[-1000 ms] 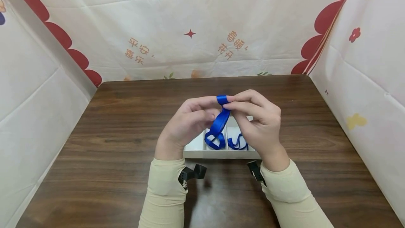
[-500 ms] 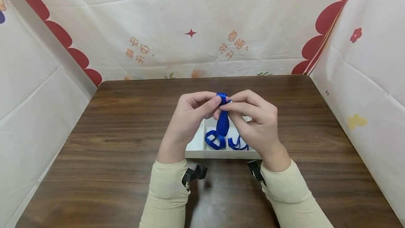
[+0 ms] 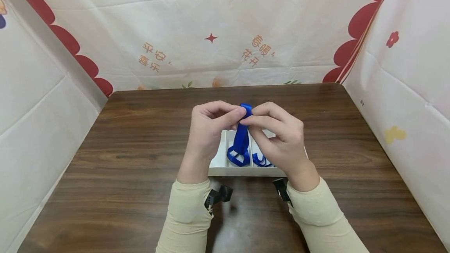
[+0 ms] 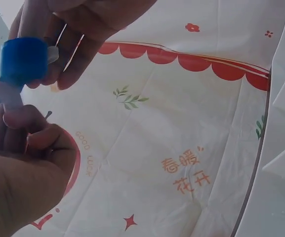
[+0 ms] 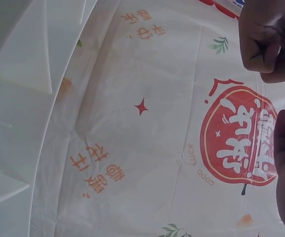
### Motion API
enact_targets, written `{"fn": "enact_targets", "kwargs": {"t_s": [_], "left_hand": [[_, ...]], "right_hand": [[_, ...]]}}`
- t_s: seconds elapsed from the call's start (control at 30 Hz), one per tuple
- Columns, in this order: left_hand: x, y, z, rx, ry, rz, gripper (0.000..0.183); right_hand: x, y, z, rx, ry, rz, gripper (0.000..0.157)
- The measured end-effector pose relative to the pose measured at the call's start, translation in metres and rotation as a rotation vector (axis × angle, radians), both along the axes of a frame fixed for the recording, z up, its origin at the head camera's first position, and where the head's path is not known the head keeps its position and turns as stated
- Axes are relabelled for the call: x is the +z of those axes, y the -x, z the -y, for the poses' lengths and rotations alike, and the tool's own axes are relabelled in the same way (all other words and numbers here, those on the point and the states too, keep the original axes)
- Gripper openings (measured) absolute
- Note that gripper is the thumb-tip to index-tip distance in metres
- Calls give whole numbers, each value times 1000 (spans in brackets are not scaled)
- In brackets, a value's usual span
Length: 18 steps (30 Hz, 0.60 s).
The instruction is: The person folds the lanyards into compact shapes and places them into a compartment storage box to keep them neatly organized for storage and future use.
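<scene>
Blue satin ribbon [image 3: 241,138] hangs between both hands, above a white divided box. My left hand [image 3: 209,126] pinches its looped top between thumb and fingers. From the other side my right hand [image 3: 281,132] pinches the same ribbon just below, its fingertips close to the left thumb. In the left wrist view the ribbon [image 4: 23,59] forms a short blue band, with a small pale piece sticking out beside it. Both hands appear at the right edge of the right wrist view, where the ribbon can hardly be made out.
Below the hands stands the white box [image 3: 246,171], its right part partly covered by the right hand. A blue ribbon loop [image 3: 239,163] lies in the middle compartment and curled ribbon [image 3: 261,161] in the one beside it. Printed cloth [image 3: 211,18] surrounds the brown table [image 3: 140,147].
The left thumb has come up onto the ribbon, which earlier looped round the left index finger. Both hands have shifted slightly left, and the hanging ribbon has straightened.
</scene>
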<state>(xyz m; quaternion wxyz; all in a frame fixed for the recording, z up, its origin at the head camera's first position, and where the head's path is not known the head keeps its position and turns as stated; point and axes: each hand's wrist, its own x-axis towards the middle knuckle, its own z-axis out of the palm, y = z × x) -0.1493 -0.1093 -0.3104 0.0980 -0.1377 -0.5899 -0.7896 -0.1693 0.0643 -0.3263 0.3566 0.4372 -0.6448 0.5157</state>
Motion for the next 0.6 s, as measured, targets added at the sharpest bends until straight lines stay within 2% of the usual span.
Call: {"fn": "enact_targets", "kwargs": {"t_s": [0.07, 0.13, 0.27, 0.33, 0.4, 0.5, 0.6], "left_hand": [[0, -1, 1, 25, 40, 13, 15], [0, -3, 2, 7, 129, 44, 4], [2, -7, 4, -127, 366, 92, 11], [3, -9, 4, -193, 451, 94, 13], [4, -10, 5, -232, 504, 95, 14], [4, -11, 5, -256, 489, 62, 14], [6, -12, 8, -261, 381, -22, 16]], "right_hand": [[1, -1, 0, -49, 38, 35, 13], [3, -2, 0, -110, 100, 73, 9], [7, -2, 2, -222, 250, 147, 11], [8, -2, 2, -247, 295, 172, 12], [8, -2, 1, -255, 316, 194, 13], [8, -2, 1, -263, 303, 217, 17], [6, -1, 0, -267, 250, 241, 20]]}}
